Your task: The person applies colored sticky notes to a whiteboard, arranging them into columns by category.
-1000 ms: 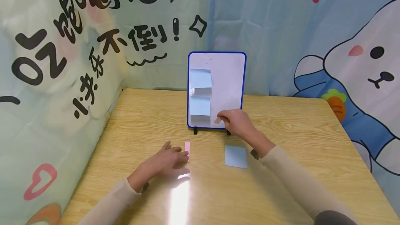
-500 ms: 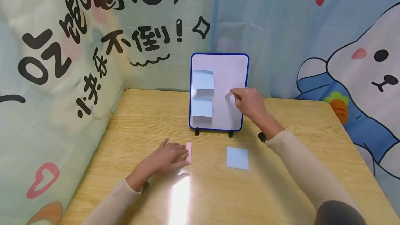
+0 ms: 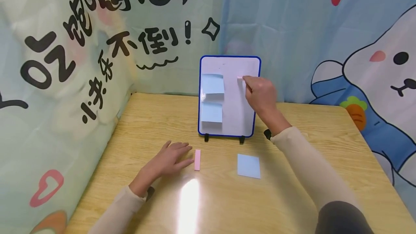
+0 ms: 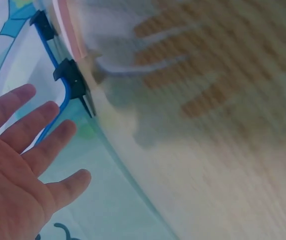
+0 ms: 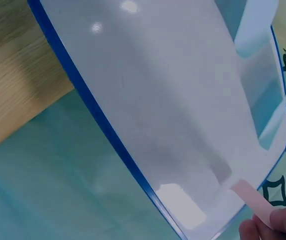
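Observation:
My right hand point(image 3: 261, 95) pinches a narrow pink sticky note point(image 5: 252, 196) by one end, at the upper right of a small whiteboard point(image 3: 232, 118) with a blue frame. In the right wrist view, the strip's free end lies right at the board's white face. Two light blue sticky notes point(image 3: 212, 83) hang one above the other on the board's left half, their lower edges curling outward. My left hand point(image 3: 170, 160) hovers low over the table with fingers spread, just left of a second pink strip point(image 3: 197, 160) lying there. A square blue sticky note point(image 3: 248, 166) lies flat farther right.
The whiteboard stands on black feet point(image 3: 242, 139) near the back of the wooden table point(image 3: 156, 118). A printed curtain point(image 3: 286, 39) with lettering and a cartoon animal hangs behind and along the left side. Light glares off the table's front.
My right hand has risen with the pink sticky note from the board's lower right to its upper right. The left hand has drawn slightly back, uncovering the other pink strip.

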The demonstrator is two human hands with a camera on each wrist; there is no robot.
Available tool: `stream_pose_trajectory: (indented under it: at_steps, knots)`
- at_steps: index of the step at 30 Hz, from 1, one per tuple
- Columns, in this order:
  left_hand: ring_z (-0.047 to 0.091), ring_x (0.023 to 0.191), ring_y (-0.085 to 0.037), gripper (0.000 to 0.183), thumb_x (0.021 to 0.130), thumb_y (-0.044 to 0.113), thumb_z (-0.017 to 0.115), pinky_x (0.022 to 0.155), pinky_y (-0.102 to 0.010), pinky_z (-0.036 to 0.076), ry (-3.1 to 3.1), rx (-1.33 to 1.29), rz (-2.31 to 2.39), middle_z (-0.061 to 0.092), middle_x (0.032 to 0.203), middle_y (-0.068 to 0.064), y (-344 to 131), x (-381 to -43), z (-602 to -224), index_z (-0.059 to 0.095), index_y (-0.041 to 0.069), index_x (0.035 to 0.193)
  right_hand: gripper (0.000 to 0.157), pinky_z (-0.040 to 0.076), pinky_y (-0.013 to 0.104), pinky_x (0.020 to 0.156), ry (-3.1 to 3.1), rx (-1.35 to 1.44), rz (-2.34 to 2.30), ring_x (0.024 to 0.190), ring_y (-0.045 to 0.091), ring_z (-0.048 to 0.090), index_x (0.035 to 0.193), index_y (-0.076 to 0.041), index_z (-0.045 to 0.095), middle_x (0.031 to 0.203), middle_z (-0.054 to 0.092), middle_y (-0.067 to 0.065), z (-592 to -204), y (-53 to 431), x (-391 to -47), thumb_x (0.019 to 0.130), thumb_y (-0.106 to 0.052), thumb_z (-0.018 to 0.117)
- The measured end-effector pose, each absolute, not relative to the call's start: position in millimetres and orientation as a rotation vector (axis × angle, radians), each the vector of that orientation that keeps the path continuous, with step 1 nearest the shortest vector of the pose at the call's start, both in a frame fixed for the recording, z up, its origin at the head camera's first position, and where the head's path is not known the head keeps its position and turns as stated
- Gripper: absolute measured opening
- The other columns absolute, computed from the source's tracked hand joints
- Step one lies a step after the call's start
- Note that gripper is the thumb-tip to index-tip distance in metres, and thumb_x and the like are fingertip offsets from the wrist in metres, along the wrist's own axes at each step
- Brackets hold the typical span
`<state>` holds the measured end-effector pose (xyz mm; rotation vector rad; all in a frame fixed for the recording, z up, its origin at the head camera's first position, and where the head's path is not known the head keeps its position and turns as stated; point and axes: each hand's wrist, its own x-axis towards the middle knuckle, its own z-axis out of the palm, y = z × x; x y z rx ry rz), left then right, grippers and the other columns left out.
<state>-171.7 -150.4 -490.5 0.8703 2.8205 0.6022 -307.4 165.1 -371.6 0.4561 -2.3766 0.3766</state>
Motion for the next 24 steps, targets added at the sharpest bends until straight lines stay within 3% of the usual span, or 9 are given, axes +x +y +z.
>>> stream_pose_trajectory:
  at_steps: [10, 19, 24]
  knots:
    - [0.047, 0.138, -0.029, 0.057, 0.099, 0.049, 0.052, 0.116, -0.064, 0.023, 2.906, 0.928, 0.593, 0.053, 0.147, -0.010, -143, -188, -473, 0.055, 0.011, 0.141, 0.020, 0.059, 0.043, 0.072, -2.386, 0.447, 0.368, 0.084, 0.034, 0.073, 0.108, -0.003, 0.076, 0.098, 0.076, 0.017, -389, 161, -311, 0.096, -0.009, 0.062]
    - [0.045, 0.140, -0.031, 0.056, 0.098, 0.048, 0.055, 0.115, -0.064, 0.024, 3.018, 1.124, 0.553, 0.050, 0.150, -0.010, -115, -221, -428, 0.056, 0.011, 0.140, 0.018, 0.058, 0.044, 0.078, -2.440, 0.453, 0.375, 0.088, 0.032, 0.073, 0.106, -0.004, 0.077, 0.100, 0.076, 0.014, -402, 162, -308, 0.094, -0.007, 0.064]
    - [0.037, 0.145, -0.030, 0.058, 0.099, 0.050, 0.052, 0.118, -0.063, 0.018, 3.057, 1.169, 0.490, 0.044, 0.155, -0.006, -95, -238, -403, 0.053, 0.013, 0.144, 0.019, 0.057, 0.044, 0.082, -2.476, 0.461, 0.350, 0.093, 0.031, 0.073, 0.107, -0.004, 0.076, 0.103, 0.076, 0.013, -405, 161, -305, 0.094, -0.007, 0.063]
